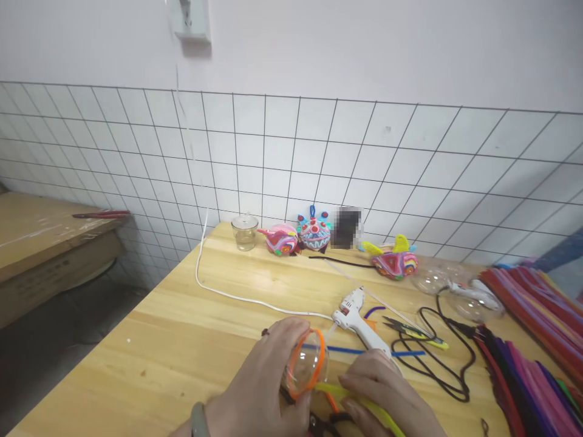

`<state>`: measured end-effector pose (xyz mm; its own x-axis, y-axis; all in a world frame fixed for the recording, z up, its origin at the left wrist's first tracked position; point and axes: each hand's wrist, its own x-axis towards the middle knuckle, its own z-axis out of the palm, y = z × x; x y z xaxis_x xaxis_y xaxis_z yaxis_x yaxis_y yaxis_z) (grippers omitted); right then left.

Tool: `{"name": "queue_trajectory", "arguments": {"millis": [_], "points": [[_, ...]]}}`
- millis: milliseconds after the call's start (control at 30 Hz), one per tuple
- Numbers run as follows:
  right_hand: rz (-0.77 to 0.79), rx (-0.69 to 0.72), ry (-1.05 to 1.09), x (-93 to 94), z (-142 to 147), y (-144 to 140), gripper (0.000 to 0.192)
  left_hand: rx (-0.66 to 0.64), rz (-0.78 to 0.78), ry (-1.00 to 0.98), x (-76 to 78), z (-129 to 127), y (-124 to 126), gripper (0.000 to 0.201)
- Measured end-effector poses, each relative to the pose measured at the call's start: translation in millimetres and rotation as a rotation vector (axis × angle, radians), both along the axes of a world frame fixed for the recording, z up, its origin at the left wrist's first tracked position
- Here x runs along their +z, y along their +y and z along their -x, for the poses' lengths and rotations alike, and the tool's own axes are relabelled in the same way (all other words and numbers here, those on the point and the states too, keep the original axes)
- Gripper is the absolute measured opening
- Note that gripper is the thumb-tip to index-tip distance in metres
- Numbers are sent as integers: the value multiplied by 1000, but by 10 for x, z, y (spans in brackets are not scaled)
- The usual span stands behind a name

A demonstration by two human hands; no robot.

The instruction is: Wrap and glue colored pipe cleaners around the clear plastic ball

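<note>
Our left hand [268, 379] curls its fingers around a clear plastic half-sphere rimmed with an orange pipe cleaner [306, 370], holding it just above the near edge of the pale wooden table [182, 328]. Our right hand [387, 391] lies nearly flat, its fingers pressed lightly on a yellow-green pipe cleaner [359, 406] that runs up to the shell's lower rim; whether the thumb pinches it underneath we cannot tell.

The risks, as we judge them: the orange ring may slide off the smooth rim if we squeeze or twist the shell. The white hot glue gun [357, 318] lies just behind our right hand with its nozzle pointing toward the shell, so a careless reach could burn our fingers. Its white cord [228, 294] and the black cable [437, 364] could snag. The dark-handled scissors [325, 422] sit directly under our wrists.
</note>
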<state>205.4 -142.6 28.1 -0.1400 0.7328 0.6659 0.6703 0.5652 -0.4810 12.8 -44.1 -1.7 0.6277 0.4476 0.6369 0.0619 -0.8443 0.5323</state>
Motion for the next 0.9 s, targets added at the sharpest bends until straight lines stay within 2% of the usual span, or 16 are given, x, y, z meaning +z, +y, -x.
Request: {"name": "queue_trajectory", "arguments": {"millis": [133, 233, 533, 900], "points": [[-68, -47, -36, 16, -5, 59, 8, 2, -5, 19, 19, 11, -13, 84], [-39, -73, -42, -5, -19, 67, 2, -13, -6, 31, 31, 15, -18, 85], [138, -131, 180, -60, 28, 39, 9, -54, -6, 43, 64, -14, -30, 83], [99, -139, 212, -32, 68, 85, 11, -81, 104, 104, -32, 32, -29, 83]]}}
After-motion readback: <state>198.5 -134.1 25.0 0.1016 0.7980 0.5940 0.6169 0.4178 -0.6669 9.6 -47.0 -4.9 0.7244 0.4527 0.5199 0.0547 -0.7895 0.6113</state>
